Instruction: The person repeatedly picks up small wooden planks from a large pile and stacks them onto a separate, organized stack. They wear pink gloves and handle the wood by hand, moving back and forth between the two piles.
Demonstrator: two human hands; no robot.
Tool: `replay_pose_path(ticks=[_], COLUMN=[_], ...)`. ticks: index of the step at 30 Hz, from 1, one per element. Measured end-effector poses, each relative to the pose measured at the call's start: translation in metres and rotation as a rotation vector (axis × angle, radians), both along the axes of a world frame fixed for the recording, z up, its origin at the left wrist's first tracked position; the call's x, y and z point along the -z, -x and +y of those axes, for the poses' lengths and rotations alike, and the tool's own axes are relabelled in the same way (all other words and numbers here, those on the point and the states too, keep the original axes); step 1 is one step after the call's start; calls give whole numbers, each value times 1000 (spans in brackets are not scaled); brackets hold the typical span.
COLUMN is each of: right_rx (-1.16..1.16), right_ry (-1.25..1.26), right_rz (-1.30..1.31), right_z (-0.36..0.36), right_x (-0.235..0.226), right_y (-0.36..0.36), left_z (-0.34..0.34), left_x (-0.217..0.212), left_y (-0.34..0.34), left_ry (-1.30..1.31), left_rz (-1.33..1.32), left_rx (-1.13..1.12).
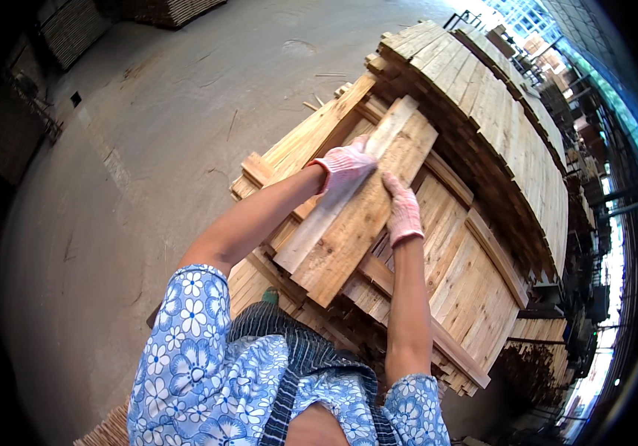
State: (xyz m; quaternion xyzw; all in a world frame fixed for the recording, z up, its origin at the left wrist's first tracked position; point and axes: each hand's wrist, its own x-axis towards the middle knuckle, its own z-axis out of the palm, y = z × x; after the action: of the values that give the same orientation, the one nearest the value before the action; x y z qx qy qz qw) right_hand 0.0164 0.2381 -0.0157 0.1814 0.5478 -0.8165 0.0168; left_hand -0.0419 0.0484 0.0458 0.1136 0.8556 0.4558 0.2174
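In pale pink knit gloves, both my hands hold two wooden boards side by side above a stack of lumber. My left hand (346,165) is closed on the outer edge of the paler board (326,223), its thumb side near the top face. My right hand (403,207) grips the outer edge of the browner, knotty board (363,232), with the thumb lying along its top. The boards slant from near my waist up toward the far right. Fingers under the boards are hidden.
Beneath lie stacked planks (452,260) with crosswise wooden strips (497,256). A taller plank stack (475,97) rises at the right. Concrete floor (133,149) stretches left, with wood slivers on it. More lumber piles (73,33) stand at the far left.
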Motion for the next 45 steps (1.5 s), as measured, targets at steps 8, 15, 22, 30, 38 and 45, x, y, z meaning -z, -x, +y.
replay_pose_path(ticks=[8,15,22,30,38,45], right_rx=[106,95,176,62,170,-211], right_ry=[-98,-76,-189,-293,-523,-710], right_rz=[-79,-7,-47,-118,-124,-289], right_z=[-4,-44,-93,-80,-98,-72], right_x=[22,25,42,25,23,-9], right_y=[19,31,66,73,66,62], left_z=[-11,-149,-143,-143,-142,-147], left_x=[6,52,29,54,67,79], left_y=[-9,46,48,49,49,53], left_ry=[193,214,243,225,264,284], left_rz=[403,23,-106,58,55,154], left_rx=[6,0,23,-7,-26,-217])
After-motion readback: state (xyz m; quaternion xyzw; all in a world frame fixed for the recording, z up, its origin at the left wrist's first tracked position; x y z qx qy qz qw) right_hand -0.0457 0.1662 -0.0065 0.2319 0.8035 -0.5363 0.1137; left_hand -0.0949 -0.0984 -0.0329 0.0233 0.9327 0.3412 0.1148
